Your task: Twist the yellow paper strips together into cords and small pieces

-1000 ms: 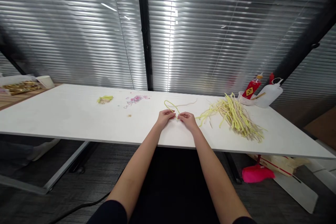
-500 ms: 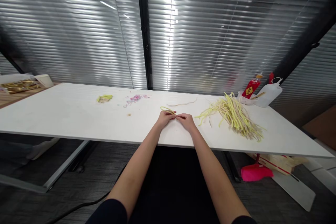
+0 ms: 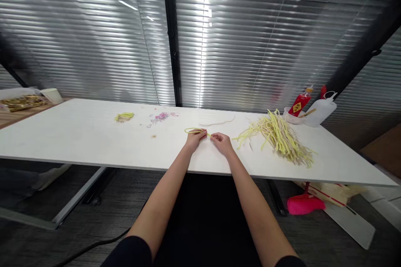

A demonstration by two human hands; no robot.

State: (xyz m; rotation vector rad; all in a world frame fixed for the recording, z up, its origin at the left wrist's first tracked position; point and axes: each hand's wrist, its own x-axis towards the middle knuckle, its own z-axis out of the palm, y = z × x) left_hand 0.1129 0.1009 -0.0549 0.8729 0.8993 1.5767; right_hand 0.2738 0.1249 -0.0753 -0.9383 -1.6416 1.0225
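Note:
Near the front edge of the white table (image 3: 94,146), my left hand (image 3: 194,138) pinches a thin yellow-green strand (image 3: 191,129). It bends into a loop past the fingers on the left. A short piece of the same strand spans the gap to my right hand (image 3: 222,142), whose thumb and fingertips pinch its end. Just beyond my hands lies a single pale strand (image 3: 217,124). To the right is a loose heap of long yellow and beige strands (image 3: 278,139). What they are made of, I cannot tell.
On the left are a small bundle of short yellow pieces (image 3: 124,117) and scattered pink and purple little loops (image 3: 162,117). At the back right stand a red bottle (image 3: 300,103) and a white squeeze bottle (image 3: 321,111). A pink brush (image 3: 305,204) is below the table.
My hands have moved slightly apart, so a stretch of strand now shows between them. The loop at my left hand has shifted left and lies flatter.

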